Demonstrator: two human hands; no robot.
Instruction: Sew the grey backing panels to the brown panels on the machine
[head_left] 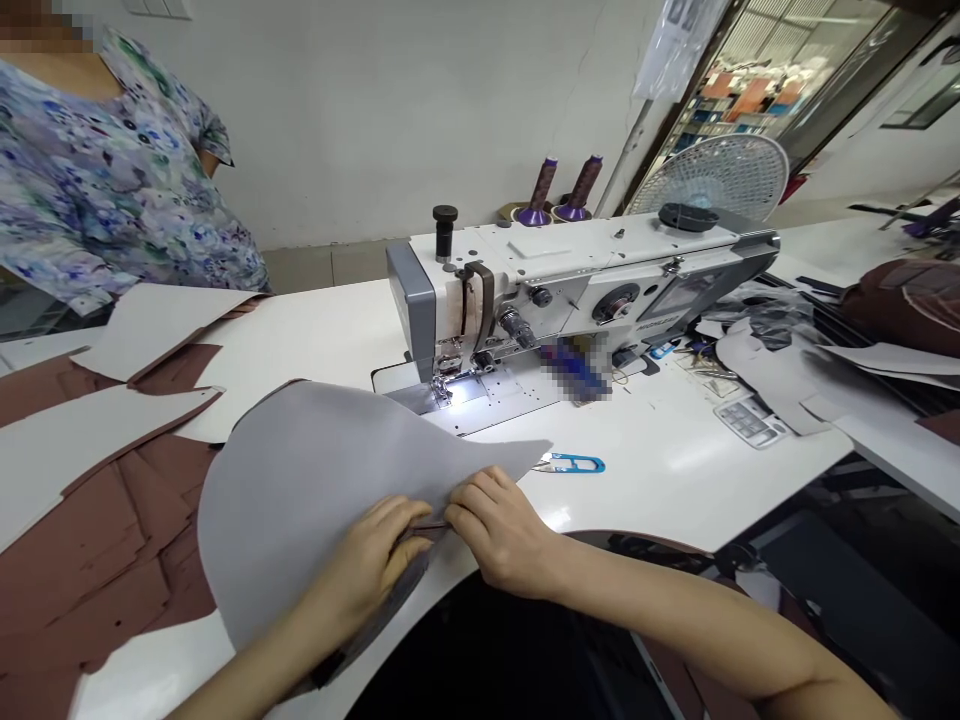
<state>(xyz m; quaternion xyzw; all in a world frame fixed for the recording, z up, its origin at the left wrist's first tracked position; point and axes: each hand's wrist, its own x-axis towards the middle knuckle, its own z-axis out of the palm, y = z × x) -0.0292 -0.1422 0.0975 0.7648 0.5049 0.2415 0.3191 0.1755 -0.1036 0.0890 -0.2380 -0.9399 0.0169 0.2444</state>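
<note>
A large grey sheet of material (300, 480) with a rounded far edge lies over the front of the white table. My left hand (375, 560) pinches its near edge, where a dark brown strip shows between thumb and fingers. Close beside it, my right hand (491, 525) is closed on the same edge, its fingertips curled under and partly hidden. Just beyond my hands stands a white sewing machine (562, 290), its lamp shining on the needle area. Blue-handled thread snips (577, 463) lie to the right of the sheet, touching or nearly touching its tip.
Brown and white cut pieces (112, 520) overlap along the left side. A person in a floral top (142, 200) stands behind them. Two brown thread cones (544, 190), a fan (720, 175) and paper scraps (772, 370) are at the back and right. The table edge curves in front of me.
</note>
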